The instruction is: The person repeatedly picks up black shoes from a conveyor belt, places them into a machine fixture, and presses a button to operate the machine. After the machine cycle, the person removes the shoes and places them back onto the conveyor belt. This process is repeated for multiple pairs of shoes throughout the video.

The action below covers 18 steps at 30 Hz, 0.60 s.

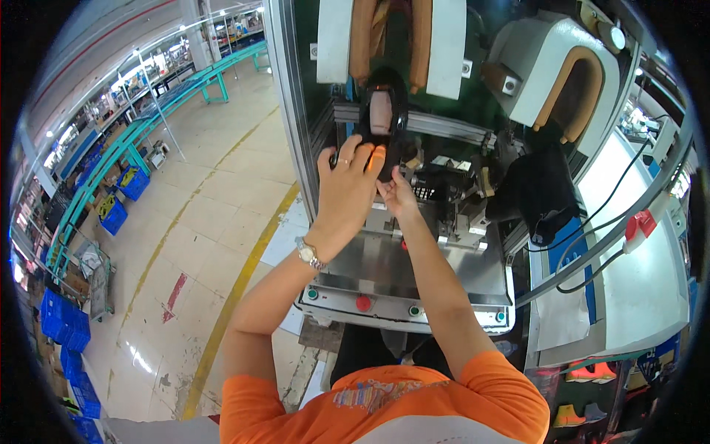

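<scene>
Over one machine (pixel 370 259), two hands (pixel 347 191) (pixel 399 192) handle one dark, shoe-shaped piece (pixel 380 115).

a worker wears a bright orange short-sleeved top (pixel 318 418) and a metal watch (pixel 306 253) on the left wrist.

the sleeves (pixel 251 403), plain orange like the body of the top, end above the elbows; a small multicoloured print (pixel 370 397) crosses the front, its details too blurred to make out, and nearer the camera spreads a curved, pale grey-white area (pixel 429 431), whether part of the top or a separate layer unclear. the watch pairs a silver-toned link bracelet with a round, light dial, and a slim ring (pixel 345 161) circles a finger of the left hand (pixel 347 196). black legwear (pixel 359 359) shows beyond the top.
</scene>
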Each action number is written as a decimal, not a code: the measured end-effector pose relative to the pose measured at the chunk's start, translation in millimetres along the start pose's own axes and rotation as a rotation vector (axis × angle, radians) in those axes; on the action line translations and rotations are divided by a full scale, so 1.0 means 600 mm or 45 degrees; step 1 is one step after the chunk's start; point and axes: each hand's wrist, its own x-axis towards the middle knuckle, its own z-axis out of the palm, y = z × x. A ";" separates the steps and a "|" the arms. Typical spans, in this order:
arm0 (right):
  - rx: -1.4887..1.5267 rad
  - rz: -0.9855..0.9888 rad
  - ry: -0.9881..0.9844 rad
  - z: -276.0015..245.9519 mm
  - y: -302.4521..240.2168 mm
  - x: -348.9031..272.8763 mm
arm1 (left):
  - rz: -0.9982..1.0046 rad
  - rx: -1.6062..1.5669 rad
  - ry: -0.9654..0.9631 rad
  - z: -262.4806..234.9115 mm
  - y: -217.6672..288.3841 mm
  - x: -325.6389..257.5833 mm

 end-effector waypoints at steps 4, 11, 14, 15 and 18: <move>-0.035 -0.003 0.071 -0.006 -0.004 0.011 | -0.025 0.007 0.023 0.009 0.009 -0.003; -0.110 -0.108 0.213 0.023 -0.003 -0.005 | -0.052 0.019 0.021 0.021 -0.003 -0.013; -0.153 -0.153 0.181 0.009 -0.008 0.001 | -0.045 0.033 0.013 0.025 -0.002 -0.012; -0.130 -0.150 0.143 0.002 -0.005 0.002 | -0.047 0.032 0.010 0.026 -0.001 -0.012; -0.080 -0.153 0.097 -0.001 -0.002 -0.001 | -0.053 0.038 -0.001 0.025 0.002 -0.012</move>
